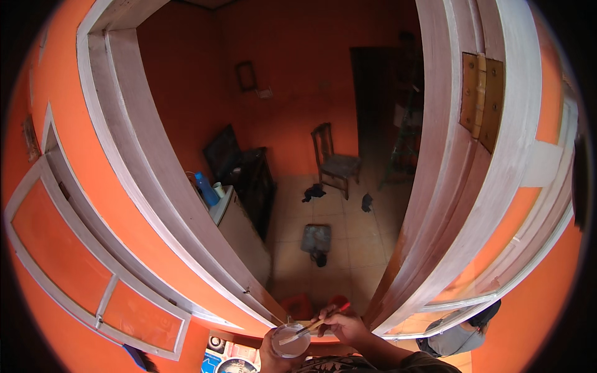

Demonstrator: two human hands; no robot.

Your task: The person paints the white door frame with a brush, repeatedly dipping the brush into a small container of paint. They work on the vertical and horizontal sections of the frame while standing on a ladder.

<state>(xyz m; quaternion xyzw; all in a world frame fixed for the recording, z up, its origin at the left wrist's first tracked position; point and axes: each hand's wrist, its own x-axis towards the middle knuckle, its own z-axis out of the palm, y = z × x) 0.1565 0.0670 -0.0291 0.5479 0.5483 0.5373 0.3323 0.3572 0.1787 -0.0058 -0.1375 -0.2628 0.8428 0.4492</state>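
Two bare hands work just below the lower edge of the whitish wooden frame (pixel 134 112). The left hand (pixel 267 353) is curled around one shallow cup (pixel 302 350) with whitish contents. The right hand (pixel 344 324) grips one paintbrush (pixel 309 329) by its red-ended handle, bristles at the cup's mouth; whether they touch the contents I cannot tell. One brass-coloured hinge (pixel 482 99) is on the frame's right side. Through the frame, near its bottom, are two red objects (pixel 296 306), too dim to identify; farther in are one low grey stool (pixel 316 237), two dark bundles (pixel 314 193) and one chair (pixel 337 164). Inside, near the frame's left side, stand one blue bottle (pixel 206 189) and one pale mug (pixel 219 189), with one television (pixel 221 150) beyond. Outside the frame are two glazed panels (pixel 107 283), one on each side, and one other person (pixel 457 340) below its right side
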